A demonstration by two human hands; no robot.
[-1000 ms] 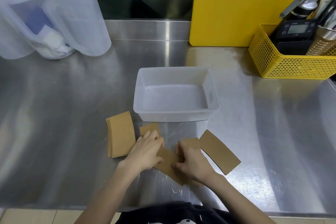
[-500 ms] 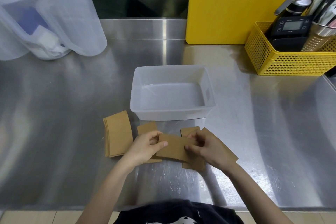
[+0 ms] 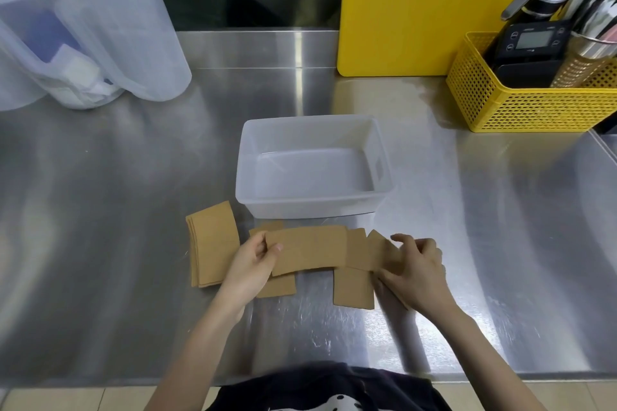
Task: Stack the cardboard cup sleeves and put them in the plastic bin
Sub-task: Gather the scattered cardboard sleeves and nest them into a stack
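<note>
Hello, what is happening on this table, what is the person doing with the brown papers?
A person is gathering flat cardboard cup sleeves on a steel counter. The left hand pinches one sleeve by its left end and holds it up. The right hand reaches to loose sleeves lying beside it. A small stack of sleeves lies to the left. The plastic bin, just behind them, holds no sleeves yet.

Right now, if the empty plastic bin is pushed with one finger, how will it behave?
The plastic bin looks thin-walled and holds nothing, so it is probably light. On the smooth steel counter it would likely slide easily. Low and wide, it seems unlikely to tip.
</note>
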